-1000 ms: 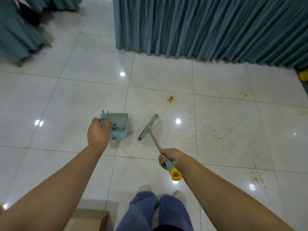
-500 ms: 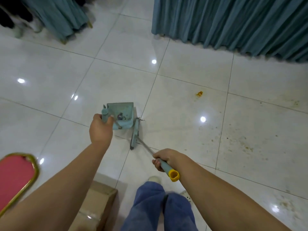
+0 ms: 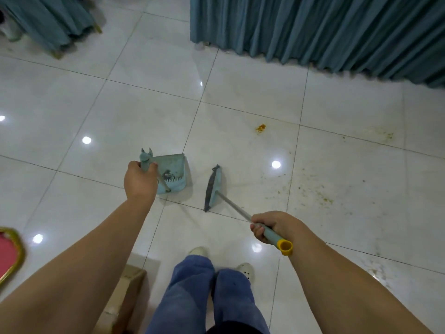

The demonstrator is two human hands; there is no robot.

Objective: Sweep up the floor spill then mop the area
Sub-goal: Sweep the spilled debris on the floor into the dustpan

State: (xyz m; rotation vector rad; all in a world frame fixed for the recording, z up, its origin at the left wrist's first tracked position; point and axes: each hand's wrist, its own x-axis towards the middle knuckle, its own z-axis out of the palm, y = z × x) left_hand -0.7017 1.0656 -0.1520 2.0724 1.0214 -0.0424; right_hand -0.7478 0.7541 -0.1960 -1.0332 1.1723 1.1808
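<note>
My left hand (image 3: 139, 179) grips the upright handle of a pale blue dustpan (image 3: 177, 173) that stands on the white tiled floor with dark debris inside. My right hand (image 3: 272, 225) grips the blue, yellow-capped handle of a small broom (image 3: 213, 188); its head rests on the floor a short way right of the pan, apart from it. An orange blob of spill (image 3: 260, 128) lies further out to the right. Fine brownish crumbs and smears (image 3: 322, 196) are scattered over the tiles at the right.
Teal pleated curtains (image 3: 325, 32) hang along the far side, with another draped piece (image 3: 48, 22) at the top left. A cardboard box (image 3: 125, 297) sits by my left leg. A red, gold-framed chair seat (image 3: 7, 251) shows at the left edge.
The broom head has swung away from the dustpan's mouth to the right, leaving a gap. The dustpan stays in my left hand's grip. My view has shifted slightly.
</note>
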